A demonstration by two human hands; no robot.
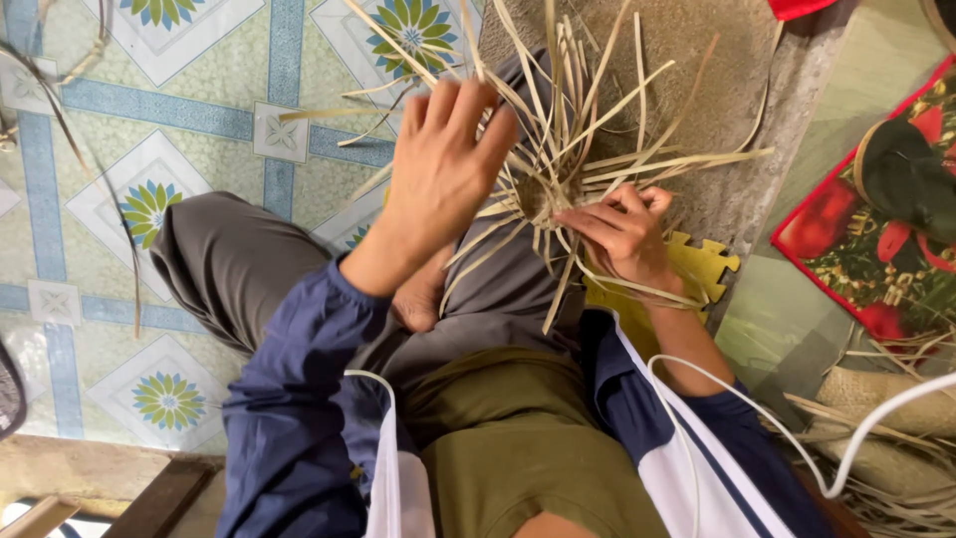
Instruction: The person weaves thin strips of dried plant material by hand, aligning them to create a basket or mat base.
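Left hand [443, 174]: fingers spread over the strips [597, 149], pressing them flat on the lap.
Right hand [622, 234]: pinches one strip at the weave [533, 199] centre.

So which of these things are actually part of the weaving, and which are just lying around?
In use:
- left hand, spread over the strips
- right hand, pinching strips near the centre
- woven piece of pale strips
- yellow foam mat underneath

Lying about:
- red floral cloth
- loose strips on the tiled floor
- woven mats at right
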